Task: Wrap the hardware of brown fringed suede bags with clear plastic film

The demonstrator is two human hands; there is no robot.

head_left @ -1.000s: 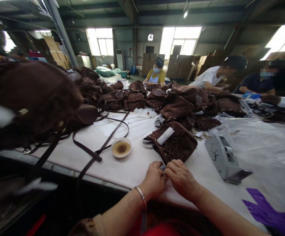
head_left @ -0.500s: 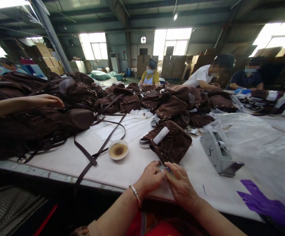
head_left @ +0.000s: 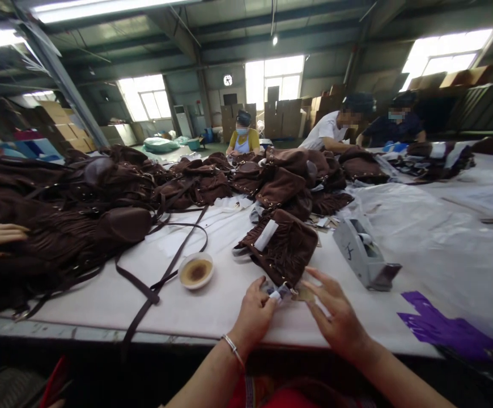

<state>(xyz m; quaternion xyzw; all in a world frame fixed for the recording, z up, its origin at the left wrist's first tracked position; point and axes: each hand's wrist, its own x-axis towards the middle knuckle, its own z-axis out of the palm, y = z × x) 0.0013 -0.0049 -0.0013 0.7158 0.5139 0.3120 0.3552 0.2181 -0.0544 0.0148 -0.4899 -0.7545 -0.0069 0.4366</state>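
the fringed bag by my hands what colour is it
Dark brown; the bag shows best in the head view.

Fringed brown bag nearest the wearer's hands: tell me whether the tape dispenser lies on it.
No, the tape dispenser stands on the white table covering, apart from the fringed brown bag and to its right.

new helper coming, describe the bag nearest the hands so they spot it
On the white table, find the heap of brown bags. At its near edge, just beyond the person's left hand and right hand, lies a fringed brown bag. It sits closer to those hands than any other bag and has a white strip on it.
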